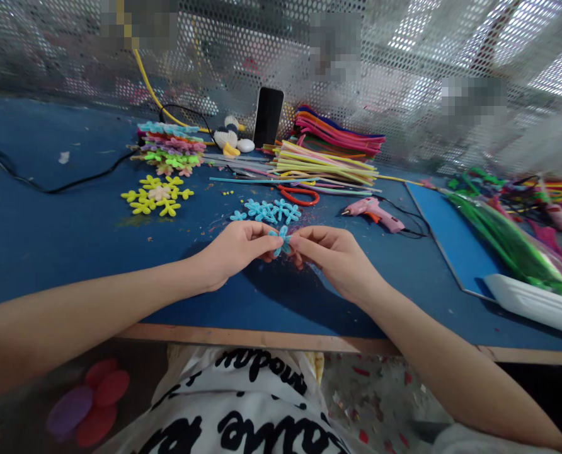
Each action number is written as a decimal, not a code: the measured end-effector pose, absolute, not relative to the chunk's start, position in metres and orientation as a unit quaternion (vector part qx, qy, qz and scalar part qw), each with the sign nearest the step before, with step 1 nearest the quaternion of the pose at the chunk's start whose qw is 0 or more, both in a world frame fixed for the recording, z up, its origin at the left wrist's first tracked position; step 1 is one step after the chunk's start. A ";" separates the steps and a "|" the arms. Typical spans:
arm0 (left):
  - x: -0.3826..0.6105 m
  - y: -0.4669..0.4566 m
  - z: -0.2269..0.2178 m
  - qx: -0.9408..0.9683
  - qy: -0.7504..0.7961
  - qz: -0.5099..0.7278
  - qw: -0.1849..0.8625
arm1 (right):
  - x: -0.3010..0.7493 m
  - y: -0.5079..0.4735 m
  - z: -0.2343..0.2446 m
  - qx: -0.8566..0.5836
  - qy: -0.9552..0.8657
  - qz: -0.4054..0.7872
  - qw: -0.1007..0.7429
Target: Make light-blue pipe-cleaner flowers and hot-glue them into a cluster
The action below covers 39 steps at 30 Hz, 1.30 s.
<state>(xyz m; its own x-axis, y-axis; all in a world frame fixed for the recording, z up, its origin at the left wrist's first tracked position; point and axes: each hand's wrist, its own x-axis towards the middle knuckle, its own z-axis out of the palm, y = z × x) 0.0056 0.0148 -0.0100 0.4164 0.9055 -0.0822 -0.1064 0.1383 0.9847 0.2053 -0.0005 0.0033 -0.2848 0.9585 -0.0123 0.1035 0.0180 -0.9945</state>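
Observation:
Between my two hands, just above the table near its front edge, is a small blue pipe-cleaner flower [283, 237]. My left hand [243, 247] pinches its left petals between thumb and fingers. From the other side, my right hand [326, 252] pinches its right petals. Just beyond my fingertips, several more blue pipe-cleaner flowers [266, 210] lie in a loose cluster on the blue table [191, 302]. Farther left lies a yellow snowflake-like pipe-cleaner piece [142, 206] with a pale pink centre.
A stack of coloured pipe-cleaner flowers [172, 148] stands back left. Behind the blue cluster are red-handled scissors [304, 200], pipe-cleaner bundles [328, 161] and a phone [268, 116]. A corded pink glue gun [375, 213] lies to the right, near a blue board [441, 239].

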 end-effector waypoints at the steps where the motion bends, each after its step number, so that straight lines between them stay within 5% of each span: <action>1: 0.006 0.014 -0.009 0.536 0.372 0.379 0.657 | 0.205 0.000 0.002 -0.445 -0.588 0.548 0.394; 13: 0.006 0.014 -0.010 0.573 0.334 0.377 0.646 | 0.203 -0.002 0.004 -0.428 -0.576 0.589 0.371; 22: -0.002 0.018 -0.008 0.721 0.382 0.319 0.483 | 0.205 -0.001 0.013 -0.489 -0.578 0.571 0.318; 32: 0.006 0.016 -0.011 0.546 0.385 0.366 0.648 | 0.209 0.008 0.002 -0.499 -0.579 0.506 0.401; 39: 0.004 0.014 -0.008 0.524 0.392 0.391 0.647 | 0.207 0.004 0.002 -0.497 -0.615 0.483 0.376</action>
<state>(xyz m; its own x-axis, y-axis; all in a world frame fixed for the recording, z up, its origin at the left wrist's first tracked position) 0.0040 0.0145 -0.0078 0.3867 0.9171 -0.0970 -0.0962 0.1447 0.9848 0.2070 0.0042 0.0022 -0.2224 0.9748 -0.0174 0.2489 0.0395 -0.9677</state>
